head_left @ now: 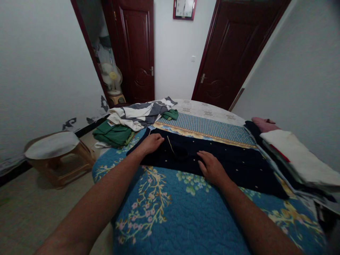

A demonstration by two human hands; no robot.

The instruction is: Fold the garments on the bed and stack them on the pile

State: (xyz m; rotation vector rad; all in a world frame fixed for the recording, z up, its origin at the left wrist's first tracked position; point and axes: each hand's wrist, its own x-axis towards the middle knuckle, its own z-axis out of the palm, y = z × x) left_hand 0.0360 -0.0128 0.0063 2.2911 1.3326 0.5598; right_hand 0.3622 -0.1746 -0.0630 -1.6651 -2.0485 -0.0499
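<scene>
A long navy garment (225,156) with small pale dots lies stretched across the bed, folded into a band. Its exact kind is hard to make out. Near its left end, a thin yellowish line (170,145) runs beside a raised fold. My left hand (153,143) is at that left end, fingers drawn together on the cloth, seemingly pinching it. Toward the garment's middle rests my right hand (211,168), its thumb apart from the fingers, which lie on the fabric without gripping.
A blue floral quilt (186,219) covers the bed. Behind on the left are a grey-and-white cloth (143,112) and a green folded garment (113,134). Folded clothes (300,156) are stacked at the right. A stool (53,145) stands left on the floor.
</scene>
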